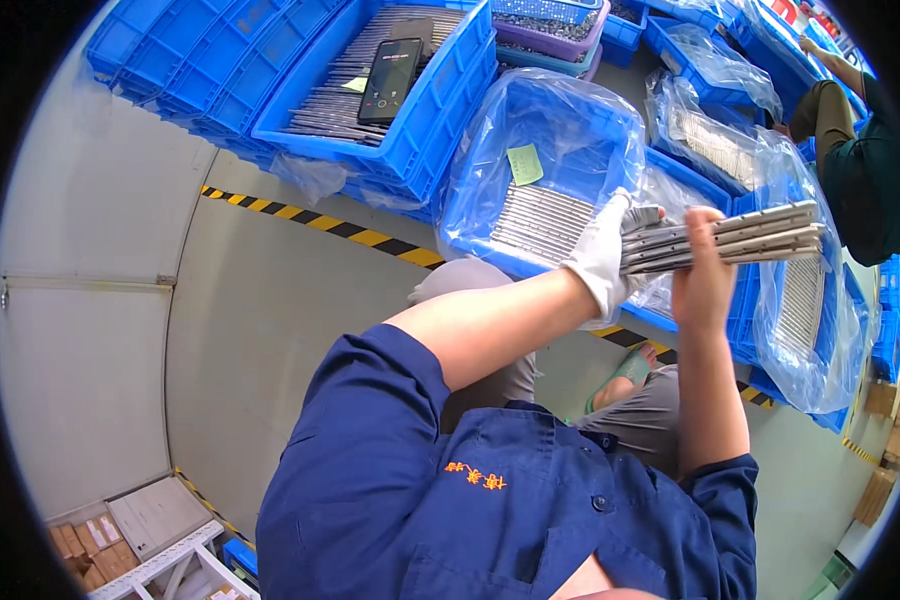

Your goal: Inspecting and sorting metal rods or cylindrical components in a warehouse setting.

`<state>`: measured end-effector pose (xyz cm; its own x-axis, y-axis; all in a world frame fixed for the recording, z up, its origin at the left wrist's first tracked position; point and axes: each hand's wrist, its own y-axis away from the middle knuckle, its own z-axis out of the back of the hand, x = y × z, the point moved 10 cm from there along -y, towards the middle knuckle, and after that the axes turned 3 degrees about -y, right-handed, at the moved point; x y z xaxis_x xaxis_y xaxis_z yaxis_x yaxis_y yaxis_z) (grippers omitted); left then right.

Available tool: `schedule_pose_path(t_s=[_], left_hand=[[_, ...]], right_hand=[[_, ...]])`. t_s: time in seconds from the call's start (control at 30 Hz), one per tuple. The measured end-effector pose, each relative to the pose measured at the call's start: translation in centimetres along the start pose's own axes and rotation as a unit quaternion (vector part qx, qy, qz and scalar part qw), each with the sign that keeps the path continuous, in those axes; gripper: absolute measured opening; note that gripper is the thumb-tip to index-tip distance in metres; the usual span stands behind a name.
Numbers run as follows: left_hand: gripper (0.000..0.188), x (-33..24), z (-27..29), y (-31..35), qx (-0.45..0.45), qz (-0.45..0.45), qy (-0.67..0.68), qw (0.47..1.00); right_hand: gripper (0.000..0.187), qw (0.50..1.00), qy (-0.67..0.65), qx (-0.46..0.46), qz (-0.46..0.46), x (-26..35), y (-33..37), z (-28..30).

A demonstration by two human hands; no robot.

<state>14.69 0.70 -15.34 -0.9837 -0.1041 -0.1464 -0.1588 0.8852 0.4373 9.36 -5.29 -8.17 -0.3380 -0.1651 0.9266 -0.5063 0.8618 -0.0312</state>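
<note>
Bundle of metal strips (770, 237) in both hands
Gloved left hand (600, 250) and bare right hand (705, 275) grip it near the near right corner of a plastic-lined blue bin (467, 195).

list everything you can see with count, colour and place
held metal rods: several, silver, right of centre
other metal rods: many, silver-grey, in several crates
crates: many, blue, top and right
plastic bags: several, clear, lining crates
phone: one, black, on rods, upper left
paper notes: two, pale green, in crates
baskets: several, purple, teal and blue, top
floor tape: several strips, black-yellow, below crates
boxes: several, brown, lower left and right edge
co-worker: one, dark-clothed, upper right
shirt: one, navy, bottom centre
sandal: one, green, below centre
left hand: one, white-gloved, on held rods
right hand: one, bare, on held rods
</note>
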Motion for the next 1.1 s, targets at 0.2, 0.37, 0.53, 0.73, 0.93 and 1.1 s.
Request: schedule_pose_path(t_s=[0.2,0.37,0.53,0.73,0.93,1.1], left_hand=[[0.023,1.5,1.3,0.6,-0.050,0.047,-0.159,0.985],[0.037,4.3,-3.2,4.4,0.204,0.204,-0.202,0.936],[0.036,4.7,-2.0,4.8,0.239,0.188,-0.374,0.876],[0.025,1.1,-2.0,5.0,0.130,0.081,-0.569,0.808],[0.028,-4.6,-1.5,4.2,0.035,-0.081,-0.642,0.762],[0.025,-5.7,-2.8,4.5,0.047,-0.107,-0.673,0.730]], right_hand=[[0.010,0.998,0.054,0.025,-0.025,-0.5,-0.3,0.5],[0.012,0.978,0.006,0.174,-0.118,-0.2,-0.2,-2.3],[0.012,0.925,0.050,0.353,-0.131,-1.2,2.5,-5.4],[0.040,0.956,0.065,0.221,-0.181,-2.3,1.6,-2.2],[0.036,0.956,-0.028,0.007,-0.292,-3.2,-0.1,3.4],[0.032,0.905,0.296,0.242,-0.184,-5.2,1.0,0.6]])
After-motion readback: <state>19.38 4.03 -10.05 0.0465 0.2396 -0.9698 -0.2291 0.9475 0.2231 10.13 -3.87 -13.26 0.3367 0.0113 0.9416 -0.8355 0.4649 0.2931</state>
